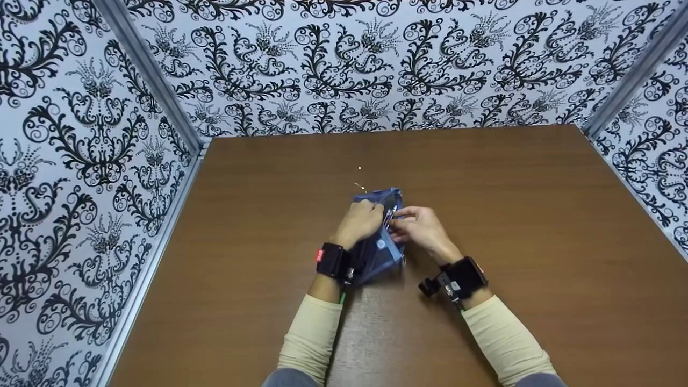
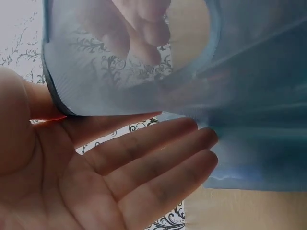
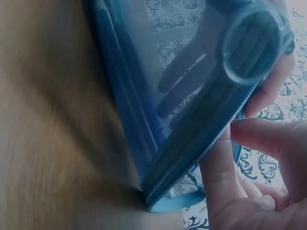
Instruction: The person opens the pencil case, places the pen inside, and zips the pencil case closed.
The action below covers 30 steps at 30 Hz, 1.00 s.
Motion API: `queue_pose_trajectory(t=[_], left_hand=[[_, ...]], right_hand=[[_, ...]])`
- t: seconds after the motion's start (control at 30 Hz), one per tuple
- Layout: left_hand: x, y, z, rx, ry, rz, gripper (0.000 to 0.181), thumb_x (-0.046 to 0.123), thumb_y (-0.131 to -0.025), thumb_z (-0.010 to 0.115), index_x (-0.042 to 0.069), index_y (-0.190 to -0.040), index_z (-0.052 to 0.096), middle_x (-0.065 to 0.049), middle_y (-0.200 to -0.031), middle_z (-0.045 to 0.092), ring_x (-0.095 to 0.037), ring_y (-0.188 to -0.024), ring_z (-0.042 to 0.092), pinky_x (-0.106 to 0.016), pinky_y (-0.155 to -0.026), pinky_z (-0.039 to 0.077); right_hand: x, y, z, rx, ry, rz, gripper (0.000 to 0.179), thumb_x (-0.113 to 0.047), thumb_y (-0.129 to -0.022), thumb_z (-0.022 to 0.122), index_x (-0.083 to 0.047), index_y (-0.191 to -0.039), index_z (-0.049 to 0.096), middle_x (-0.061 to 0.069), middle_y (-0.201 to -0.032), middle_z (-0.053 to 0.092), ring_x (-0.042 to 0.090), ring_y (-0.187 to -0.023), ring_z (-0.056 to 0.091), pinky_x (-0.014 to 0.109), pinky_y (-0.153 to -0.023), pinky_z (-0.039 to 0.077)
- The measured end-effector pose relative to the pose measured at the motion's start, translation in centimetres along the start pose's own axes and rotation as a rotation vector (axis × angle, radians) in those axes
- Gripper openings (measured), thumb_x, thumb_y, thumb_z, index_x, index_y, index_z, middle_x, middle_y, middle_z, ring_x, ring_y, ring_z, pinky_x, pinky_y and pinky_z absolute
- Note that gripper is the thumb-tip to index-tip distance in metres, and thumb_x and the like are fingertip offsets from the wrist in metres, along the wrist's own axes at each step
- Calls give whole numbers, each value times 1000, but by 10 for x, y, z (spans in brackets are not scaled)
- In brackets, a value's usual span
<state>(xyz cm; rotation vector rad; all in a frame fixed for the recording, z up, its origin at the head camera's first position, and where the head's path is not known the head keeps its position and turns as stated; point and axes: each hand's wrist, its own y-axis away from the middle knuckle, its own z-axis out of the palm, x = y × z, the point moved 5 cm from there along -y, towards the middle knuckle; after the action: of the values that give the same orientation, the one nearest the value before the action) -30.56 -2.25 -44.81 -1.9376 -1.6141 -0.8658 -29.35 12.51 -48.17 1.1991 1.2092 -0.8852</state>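
Note:
A blue see-through zip pouch (image 1: 382, 257) is held up just over the table, its zippered mouth parted. My left hand (image 1: 360, 221) grips one side of the pouch from above. In the left wrist view the pouch edge (image 2: 57, 103) runs between thumb and index finger, the other fingers stretched out beside it. My right hand (image 1: 424, 230) is at the opposite side, where thumb and index finger (image 3: 218, 167) pinch the zipper edge (image 3: 216, 136). Left-hand fingers (image 3: 187, 79) show through the clear wall. A round ring-like mark (image 3: 252, 45) sits near the zipper.
A brown wooden table (image 1: 258, 215) lies under the hands, with patterned walls (image 1: 349, 64) at the back and sides. Just beyond the pouch lie a thin shiny gold strand (image 1: 359, 187) and a tiny bright speck (image 1: 359, 167).

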Motion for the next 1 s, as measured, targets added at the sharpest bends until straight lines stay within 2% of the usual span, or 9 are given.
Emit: queue_pose_trajectory(t=[0.1, 0.3, 0.43, 0.53, 0.63, 0.7, 0.77, 0.87, 1.0], left_hand=[[0, -1, -1, 27, -2, 6, 38, 24, -100, 40, 18, -62, 43, -9, -81, 59, -23, -77, 55, -35, -67, 45], [-1, -1, -6, 79, 39, -13, 41, 25, -100, 40, 19, -59, 40, -9, -83, 60, -24, -78, 56, -38, -69, 47], [-2, -1, -8, 94, 61, -37, 40, 25, -100, 41, 17, -61, 42, -12, -84, 61, -24, -78, 56, -38, -70, 48], [-4, -2, -9, 109, 71, -55, 37, 26, -100, 41, 15, -65, 47, -13, -85, 61, -24, -77, 56, -39, -70, 48], [-7, -3, -10, 121, 92, -79, 36, 26, -100, 41, 13, -67, 49, -12, -83, 60, -24, -75, 56, -38, -68, 47], [-9, -3, -12, 131, 106, -94, 36, 26, -100, 40, 13, -68, 49, -11, -81, 58, -23, -74, 56, -37, -67, 47], [-11, -2, -13, 137, 122, -103, 36, 27, -100, 40, 14, -67, 48, -11, -79, 58, -23, -74, 57, -37, -67, 46], [-13, -2, -15, 148, 145, -110, 37, 28, -101, 39, 13, -69, 51, -11, -80, 59, -24, -75, 58, -37, -68, 47], [-15, -3, -17, 173, 169, -123, 38, 30, -101, 38, 11, -74, 58, -12, -83, 62, -25, -77, 60, -39, -69, 48]], right_hand=[[-5, 2, -5, -9, 64, -43, 24, 2, -93, 58, 17, -112, 58, 16, -83, 71, 17, -63, 69, 33, -65, 59], [-23, 14, -18, 2, 395, -163, 18, -3, -95, 57, 12, -101, 66, 19, -80, 70, 17, -59, 68, 47, -65, 58], [-33, 21, -25, 9, 527, -220, 15, -4, -95, 58, 8, -97, 67, 20, -78, 69, 26, -62, 69, 50, -65, 57], [-30, 23, -27, -84, 578, -176, 14, 1, -93, 56, 9, -97, 67, 20, -77, 68, 28, -63, 69, 49, -65, 58], [-20, 23, -24, -221, 641, -102, 14, 6, -88, 55, 8, -94, 67, 17, -78, 69, 25, -62, 68, 44, -65, 58], [-12, 22, -18, -325, 722, -99, 11, 6, -86, 58, 6, -89, 68, 15, -77, 69, 22, -62, 67, 39, -62, 58], [-5, 22, -11, -417, 786, -94, 6, -3, -87, 65, 2, -85, 69, 12, -75, 70, 20, -62, 67, 34, -60, 56], [2, 23, 1, -520, 854, -102, 24, -27, -88, 73, -4, -81, 70, 8, -72, 70, 21, -62, 67, 32, -58, 54], [5, 25, 11, -550, 825, -86, 41, -48, -86, 72, -8, -80, 69, 8, -72, 70, 21, -62, 66, 33, -57, 52]])
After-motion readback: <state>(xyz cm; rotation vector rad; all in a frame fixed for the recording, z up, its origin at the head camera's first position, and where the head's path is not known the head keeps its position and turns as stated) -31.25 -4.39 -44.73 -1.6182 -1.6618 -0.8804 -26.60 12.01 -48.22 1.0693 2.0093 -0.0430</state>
